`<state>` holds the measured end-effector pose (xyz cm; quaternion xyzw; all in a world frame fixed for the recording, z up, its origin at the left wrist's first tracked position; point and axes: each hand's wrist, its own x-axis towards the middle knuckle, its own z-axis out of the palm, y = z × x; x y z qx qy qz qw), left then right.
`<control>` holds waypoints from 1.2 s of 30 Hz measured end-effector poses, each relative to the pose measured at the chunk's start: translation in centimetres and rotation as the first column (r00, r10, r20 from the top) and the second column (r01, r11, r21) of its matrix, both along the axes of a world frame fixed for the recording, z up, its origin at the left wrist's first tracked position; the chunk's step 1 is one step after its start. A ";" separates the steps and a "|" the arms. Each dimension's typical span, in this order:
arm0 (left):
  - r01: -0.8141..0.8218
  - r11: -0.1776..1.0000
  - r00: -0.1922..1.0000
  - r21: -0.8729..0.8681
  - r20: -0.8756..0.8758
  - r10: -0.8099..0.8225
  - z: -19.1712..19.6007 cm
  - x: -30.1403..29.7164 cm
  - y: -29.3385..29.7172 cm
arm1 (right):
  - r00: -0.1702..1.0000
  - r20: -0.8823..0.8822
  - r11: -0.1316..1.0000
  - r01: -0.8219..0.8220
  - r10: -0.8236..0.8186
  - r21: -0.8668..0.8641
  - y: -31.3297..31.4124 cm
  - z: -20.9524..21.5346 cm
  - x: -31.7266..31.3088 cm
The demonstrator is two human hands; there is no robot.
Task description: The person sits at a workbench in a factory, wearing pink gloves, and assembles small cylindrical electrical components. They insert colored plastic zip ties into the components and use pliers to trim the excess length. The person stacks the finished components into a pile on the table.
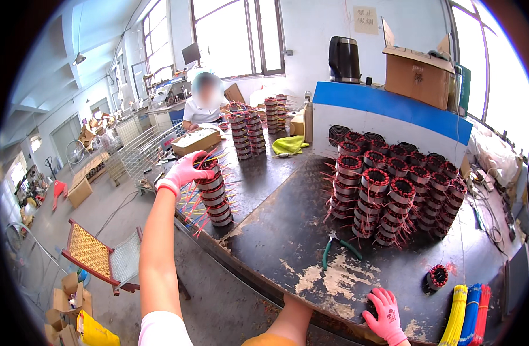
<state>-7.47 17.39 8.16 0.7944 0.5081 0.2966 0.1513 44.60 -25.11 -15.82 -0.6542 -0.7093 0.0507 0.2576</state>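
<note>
The left hand (183, 170), in a pink glove, reaches far out to the left and clasps the top of a tall stack of motor coils (213, 193), its fingers wrapped around the uppermost coil. That stack stands near the left edge of the desk (276, 230), with red and yellow wire ends sticking out from its sides.

The right hand (385, 314), also in a pink glove, lies close to the near edge of the desk with its fingers curled over a small dark thing (370, 307); whether it grips that thing or only rests on it cannot be told. Just to the right of this hand a single coil (437, 277) with red winding lies alone on the desk, and beyond it bundles of yellow, blue and red ties (469, 314) lie at the desk's corner. Green-handled pliers (339, 247) lie between the two hands, on the worn dark top.

Further back a big block of stacked coils (391, 190) fills the middle right of the desk, in front of a blue and white machine (391, 121). A black kettle (344, 59) and a cardboard box (417, 72) stand on top of it. More coil stacks (247, 134) and a yellow cloth (288, 144) lie toward the far end, where another person (204, 104) in white sits. A woven chair (100, 254) stands on the floor to the left.
</note>
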 end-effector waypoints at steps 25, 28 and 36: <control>-0.038 0.490 0.969 0.871 -0.088 0.233 -5.8 4.4 -10.7 | 1.000 0.000 1.000 0.010 -0.010 -0.002 -0.1 -0.4 -0.1; -0.002 0.592 0.994 0.806 -0.065 0.092 -11.4 6.5 -13.8 | 1.000 0.001 1.000 0.017 -0.017 -0.010 -0.2 -0.3 -0.1; -0.492 0.871 0.652 -0.023 0.654 0.385 -27.2 7.2 -8.7 | 1.000 0.016 1.000 0.011 -0.011 -0.013 0.0 -0.1 -0.3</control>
